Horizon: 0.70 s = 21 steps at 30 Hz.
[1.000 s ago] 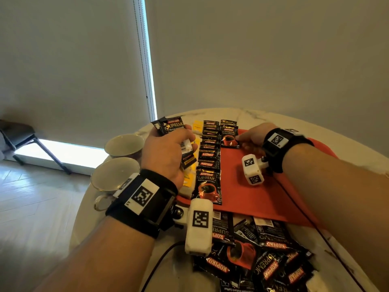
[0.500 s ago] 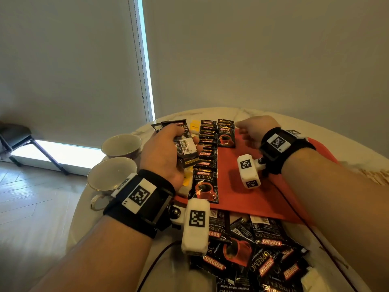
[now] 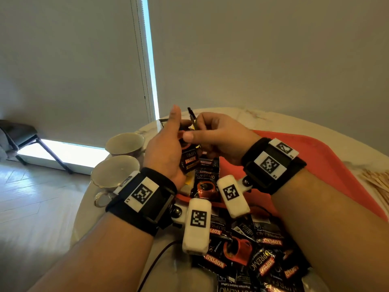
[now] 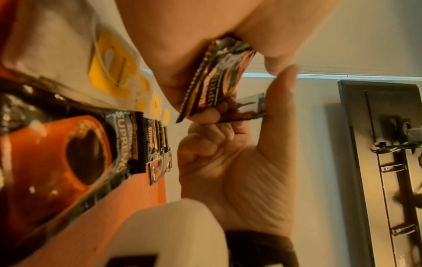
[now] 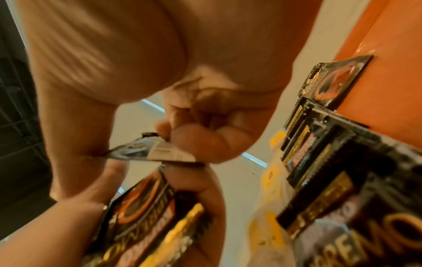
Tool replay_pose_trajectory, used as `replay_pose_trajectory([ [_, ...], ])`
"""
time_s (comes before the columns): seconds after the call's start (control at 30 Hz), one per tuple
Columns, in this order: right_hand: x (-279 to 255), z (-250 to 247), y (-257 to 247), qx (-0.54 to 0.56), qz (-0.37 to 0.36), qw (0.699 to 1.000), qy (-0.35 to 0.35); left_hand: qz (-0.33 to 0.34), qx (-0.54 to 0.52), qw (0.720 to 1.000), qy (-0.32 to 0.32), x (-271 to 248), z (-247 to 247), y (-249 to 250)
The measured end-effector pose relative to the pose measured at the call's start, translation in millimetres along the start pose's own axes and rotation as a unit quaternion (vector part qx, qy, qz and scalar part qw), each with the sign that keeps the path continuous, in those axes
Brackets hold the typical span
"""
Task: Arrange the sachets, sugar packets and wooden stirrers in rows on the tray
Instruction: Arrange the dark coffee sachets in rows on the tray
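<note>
Black coffee sachets overlap in a row along the red tray's left edge; more lie heaped before it.

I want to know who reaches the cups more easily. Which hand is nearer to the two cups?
Left. The left hand holds sachets right beside the two cups; the right hand is farther, on its other side.

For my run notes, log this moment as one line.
left hand: holds coffee sachet stack | right hand: pinches one sachet off it | red tray: sachet row laid | stage: mid-transfer
</note>
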State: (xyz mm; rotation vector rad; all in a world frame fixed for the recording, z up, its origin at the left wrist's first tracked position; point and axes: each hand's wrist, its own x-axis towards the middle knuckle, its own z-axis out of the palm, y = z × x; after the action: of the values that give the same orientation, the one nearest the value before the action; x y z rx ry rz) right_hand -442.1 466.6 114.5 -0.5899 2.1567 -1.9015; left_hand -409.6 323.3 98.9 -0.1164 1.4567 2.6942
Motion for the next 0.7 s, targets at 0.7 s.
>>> replay_pose_trajectory([
  [0.7, 1.2, -13.0, 13.5, 0.215, -0.043, 0.973, 0.072, 0.062, 0.099, 0.993, -0.019, 6.7, -4.1, -6.7],
])
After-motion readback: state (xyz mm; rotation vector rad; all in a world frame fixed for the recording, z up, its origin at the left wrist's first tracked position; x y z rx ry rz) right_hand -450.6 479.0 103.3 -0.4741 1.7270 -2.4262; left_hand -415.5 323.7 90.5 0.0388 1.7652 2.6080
